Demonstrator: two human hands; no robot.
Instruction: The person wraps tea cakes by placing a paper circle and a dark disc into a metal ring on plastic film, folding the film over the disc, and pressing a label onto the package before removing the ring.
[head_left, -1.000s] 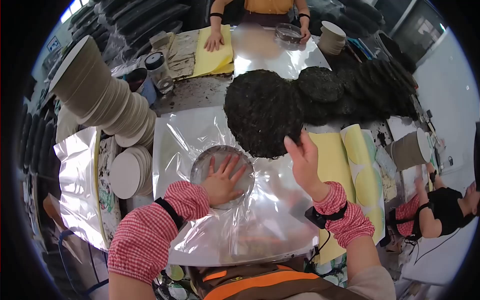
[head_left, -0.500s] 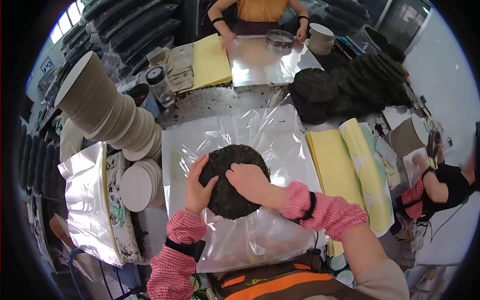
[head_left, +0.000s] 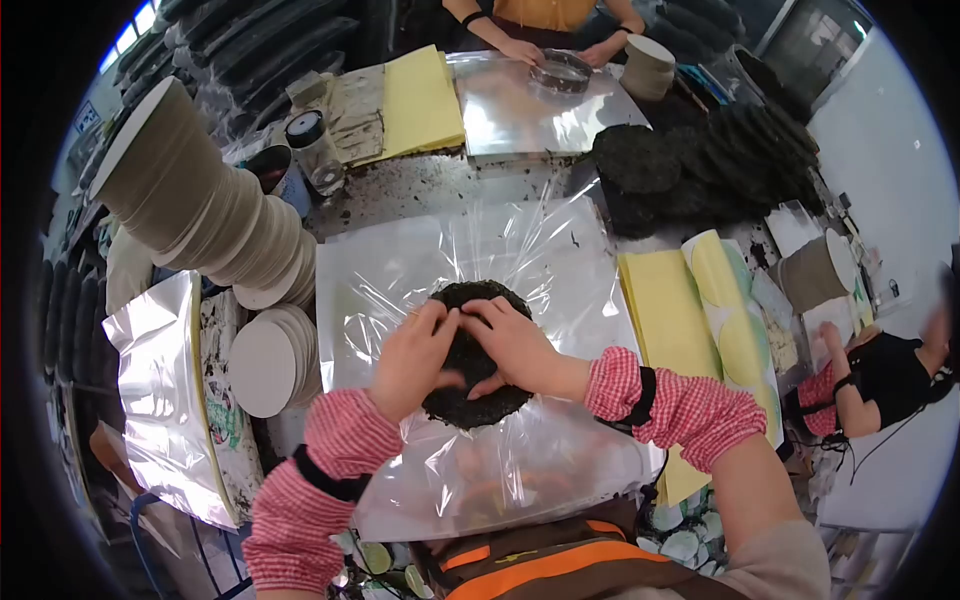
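A dark round disc (head_left: 470, 408) with a rough surface lies on clear plastic film (head_left: 560, 240) over a white sheet. On the disc's upper left part rests my left hand (head_left: 412, 358), its fingers curled. My right hand (head_left: 512, 348) reaches over the disc from the right, fingers bent. The fingertips of both hands meet near the disc's upper middle. Whatever may be between them is hidden or too small to name.
Stacked round cards (head_left: 215, 220) lean at the left beside foil sheets (head_left: 165, 390). Yellow sheets (head_left: 665, 320) lie right. Dark discs (head_left: 650, 165) are piled at the back right. Across the table a person's hands touch a clear ring (head_left: 560, 72); another person (head_left: 880, 385) is far right.
My left hand has moved from the disc's left edge onto its upper part, meeting my right hand, which has shifted slightly right and up. The person opposite now touches the clear ring.
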